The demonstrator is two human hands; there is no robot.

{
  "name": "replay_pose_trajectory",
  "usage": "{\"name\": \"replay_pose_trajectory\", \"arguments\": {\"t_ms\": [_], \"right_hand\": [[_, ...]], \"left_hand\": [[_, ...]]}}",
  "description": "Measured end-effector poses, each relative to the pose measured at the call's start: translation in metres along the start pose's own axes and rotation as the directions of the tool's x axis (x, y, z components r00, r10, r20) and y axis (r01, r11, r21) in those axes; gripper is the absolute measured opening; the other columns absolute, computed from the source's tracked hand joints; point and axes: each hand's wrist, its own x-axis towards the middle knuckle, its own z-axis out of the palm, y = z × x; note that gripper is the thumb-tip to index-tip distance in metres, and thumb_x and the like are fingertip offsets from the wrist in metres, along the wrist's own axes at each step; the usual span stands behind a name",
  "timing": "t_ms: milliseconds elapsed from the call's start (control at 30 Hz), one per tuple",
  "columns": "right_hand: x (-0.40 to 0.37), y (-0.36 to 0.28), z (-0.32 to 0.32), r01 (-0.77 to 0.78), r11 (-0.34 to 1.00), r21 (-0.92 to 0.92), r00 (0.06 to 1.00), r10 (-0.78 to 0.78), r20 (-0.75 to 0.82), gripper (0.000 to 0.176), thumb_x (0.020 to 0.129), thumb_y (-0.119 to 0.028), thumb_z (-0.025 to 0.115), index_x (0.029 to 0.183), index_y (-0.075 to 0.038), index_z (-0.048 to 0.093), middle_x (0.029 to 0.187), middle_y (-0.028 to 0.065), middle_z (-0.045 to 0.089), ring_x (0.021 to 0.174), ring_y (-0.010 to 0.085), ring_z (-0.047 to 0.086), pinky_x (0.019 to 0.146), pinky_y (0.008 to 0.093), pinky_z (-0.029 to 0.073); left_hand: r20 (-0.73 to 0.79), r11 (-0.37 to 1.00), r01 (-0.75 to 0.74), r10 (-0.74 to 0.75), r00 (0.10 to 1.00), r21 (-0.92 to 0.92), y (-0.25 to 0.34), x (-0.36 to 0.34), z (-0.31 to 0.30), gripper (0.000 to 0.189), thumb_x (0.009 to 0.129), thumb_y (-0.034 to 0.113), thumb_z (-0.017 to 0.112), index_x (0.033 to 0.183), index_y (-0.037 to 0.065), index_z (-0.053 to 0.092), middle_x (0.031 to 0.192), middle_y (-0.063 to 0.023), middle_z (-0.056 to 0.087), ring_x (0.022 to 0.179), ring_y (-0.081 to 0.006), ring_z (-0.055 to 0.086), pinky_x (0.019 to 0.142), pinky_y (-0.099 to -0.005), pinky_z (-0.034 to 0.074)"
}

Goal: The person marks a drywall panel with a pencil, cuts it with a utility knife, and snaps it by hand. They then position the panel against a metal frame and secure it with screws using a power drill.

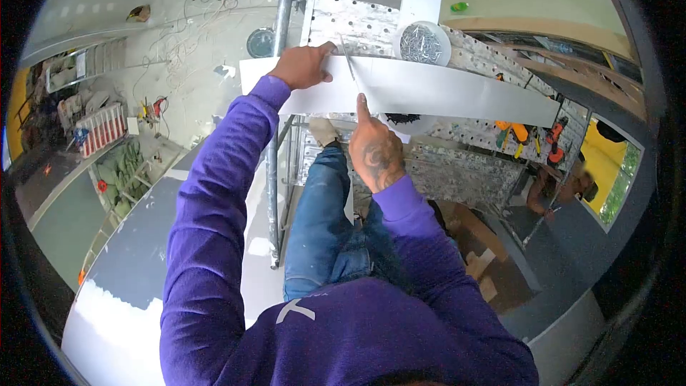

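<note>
A long white strip of sheet (457,89) lies across the scaffold platform, with a fold or split near its middle. A thin grey sliver (348,61), whose kind I cannot make out, runs across the strip at that spot and past its far edge. My left hand (304,66) grips the strip left of the split, thumb on top and fingers at the far edge. My right hand (376,150) is at the near edge, index finger stretched onto the strip and the other fingers curled out of sight. A white tub of screws (421,44) stands just beyond the strip.
The perforated platform (343,18) is spattered with white. A scaffold tube (284,18) rises at left beside a round dark lid or bucket (261,43). Orange-handled tools (513,131) lie at right. Dark screws (402,119) sit in a container below the strip. Cables (193,25) trail across the floor.
</note>
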Motion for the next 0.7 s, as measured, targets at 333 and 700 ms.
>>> {"name": "replay_pose_trajectory", "arguments": {"t_ms": [333, 700], "right_hand": [[-0.028, -0.018, -0.027, -0.027, 0.997, -0.075, 0.990, 0.038, 0.139, 0.061, 0.093, -0.010, 0.047, 0.147, 0.009, 0.028, 0.090, 0.0272, 0.066, 0.079, 0.0413, 0.069, 0.069, 0.0468, 0.057], [-0.019, -0.029, -0.051, -0.151, 0.989, -0.003, 0.973, 0.149, 0.178, 0.054, 0.093, -0.012, 0.041, 0.145, 0.006, 0.037, 0.085, 0.0288, 0.067, 0.084, 0.0452, 0.068, 0.077, 0.0531, 0.054]], "left_hand": [[-0.011, 1.000, 0.005, -0.005, 1.000, 0.025, 0.015, -0.009, -0.006, 0.053, 0.080, 0.033, 0.074, 0.126, 0.012, 0.057, 0.099, -0.0171, 0.071, 0.095, -0.0355, 0.069, 0.079, -0.0469, 0.054], [-0.079, 0.999, -0.022, 0.025, 0.997, 0.040, 0.014, -0.010, 0.001, 0.045, 0.081, 0.033, 0.073, 0.117, 0.011, 0.058, 0.096, -0.0154, 0.071, 0.091, -0.0342, 0.069, 0.078, -0.0469, 0.054]]}}
